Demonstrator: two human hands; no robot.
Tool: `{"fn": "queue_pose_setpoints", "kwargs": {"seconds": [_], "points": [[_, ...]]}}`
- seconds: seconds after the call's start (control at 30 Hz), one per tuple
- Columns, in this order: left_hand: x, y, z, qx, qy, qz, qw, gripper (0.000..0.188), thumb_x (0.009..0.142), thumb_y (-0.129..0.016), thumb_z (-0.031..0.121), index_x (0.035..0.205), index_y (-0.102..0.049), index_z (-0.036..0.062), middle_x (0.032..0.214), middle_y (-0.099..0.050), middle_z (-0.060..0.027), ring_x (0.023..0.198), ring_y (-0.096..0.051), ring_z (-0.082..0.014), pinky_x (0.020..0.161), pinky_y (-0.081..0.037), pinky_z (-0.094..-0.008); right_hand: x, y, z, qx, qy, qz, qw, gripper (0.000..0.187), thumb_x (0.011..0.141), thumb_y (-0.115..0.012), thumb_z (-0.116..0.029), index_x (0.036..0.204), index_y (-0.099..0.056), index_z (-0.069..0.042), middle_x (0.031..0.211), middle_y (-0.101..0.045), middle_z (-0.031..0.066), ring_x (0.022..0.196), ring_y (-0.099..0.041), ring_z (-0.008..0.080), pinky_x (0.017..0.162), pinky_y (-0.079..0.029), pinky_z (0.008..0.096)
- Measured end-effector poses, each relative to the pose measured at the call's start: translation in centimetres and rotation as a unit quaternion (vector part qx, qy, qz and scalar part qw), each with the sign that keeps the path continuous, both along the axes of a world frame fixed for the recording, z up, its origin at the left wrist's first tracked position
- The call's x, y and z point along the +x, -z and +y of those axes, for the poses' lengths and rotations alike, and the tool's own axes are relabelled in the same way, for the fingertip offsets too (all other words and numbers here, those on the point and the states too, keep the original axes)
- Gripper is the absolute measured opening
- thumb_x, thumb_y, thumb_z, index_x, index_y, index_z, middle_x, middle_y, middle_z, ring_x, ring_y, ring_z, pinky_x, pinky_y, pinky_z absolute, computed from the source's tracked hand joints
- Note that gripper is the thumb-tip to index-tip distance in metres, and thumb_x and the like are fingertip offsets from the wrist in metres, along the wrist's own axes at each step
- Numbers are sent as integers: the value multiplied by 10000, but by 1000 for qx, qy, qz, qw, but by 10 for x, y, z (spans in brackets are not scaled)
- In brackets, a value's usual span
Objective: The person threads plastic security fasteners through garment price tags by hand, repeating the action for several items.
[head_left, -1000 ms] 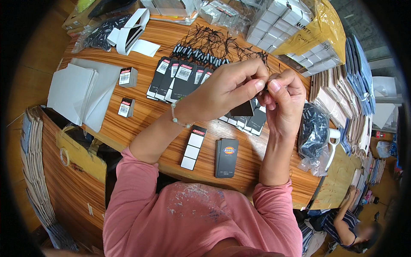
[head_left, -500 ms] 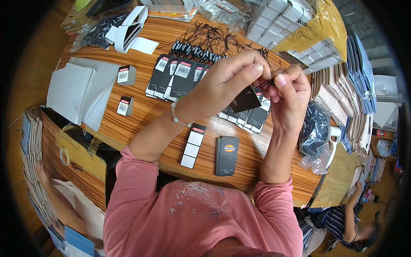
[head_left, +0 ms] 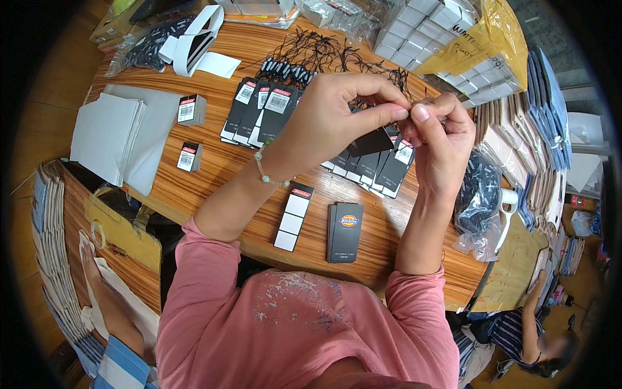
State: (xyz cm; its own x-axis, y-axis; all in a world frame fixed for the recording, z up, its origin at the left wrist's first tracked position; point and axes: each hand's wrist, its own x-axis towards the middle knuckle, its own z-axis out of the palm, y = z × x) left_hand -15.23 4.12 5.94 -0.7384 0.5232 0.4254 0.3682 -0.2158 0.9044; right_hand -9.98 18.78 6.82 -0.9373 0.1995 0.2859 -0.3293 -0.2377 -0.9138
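"Locate the black tag (head_left: pixel 370 142)."
"Below my left hand (head_left: pixel 337 120), over the tag row (head_left: pixel 275 123); that hand and my right hand (head_left: pixel 442 133) pinch narrow, contents hidden."
"Clearance?"
"Bare tabletop (head_left: pixel 382 227) toward its near edge, tag stack (head_left: pixel 347 238) intervening; plastic bag (head_left: pixel 478 191) beside my right wrist"

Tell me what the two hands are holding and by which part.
A black tag: the left hand and right hand pinch close together, seemingly at its corded end, though the exact grip is hidden.
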Motion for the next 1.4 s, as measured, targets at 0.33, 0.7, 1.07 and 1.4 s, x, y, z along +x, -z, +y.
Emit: {"fn": "queue_pose_setpoints", "kwargs": {"seconds": [0.33,0.7,1.07,1.4], "points": [[-8,-4,-9,-79,-73,191,976,109,726,-624,48,812,-614,-19,759,-609,-91,685,-578,-149,623,-446,-235,-5,1,2,40,-16,-67,997,89,748,-620,-30,705,-544,-15,590,-561,44,476,-495,57,425,-361,156],[-7,-3,-5,-81,-103,234,963,115,734,-620,55,822,-608,-18,750,-602,-96,676,-576,-158,609,-446,-243,-9,6,3,-21,-34,-70,997,100,758,-614,-41,695,-538,-25,570,-548,41,464,-480,61,427,-370,171],[-13,-1,-5,-98,-19,105,989,128,812,-514,114,833,-544,-8,746,-571,-96,683,-554,-170,621,-441,-265,-12,12,-1,60,12,-21,998,89,757,-626,-56,773,-587,22,639,-586,60,540,-523,68,491,-399,161],[-15,2,1,21,81,-19,996,95,829,-514,54,822,-544,-35,745,-587,-61,676,-554,-84,604,-452,-198,-12,19,7,48,-6,-5,999,62,799,-572,-46,812,-568,15,689,-589,85,579,-525,94,538,-410,195]]}}
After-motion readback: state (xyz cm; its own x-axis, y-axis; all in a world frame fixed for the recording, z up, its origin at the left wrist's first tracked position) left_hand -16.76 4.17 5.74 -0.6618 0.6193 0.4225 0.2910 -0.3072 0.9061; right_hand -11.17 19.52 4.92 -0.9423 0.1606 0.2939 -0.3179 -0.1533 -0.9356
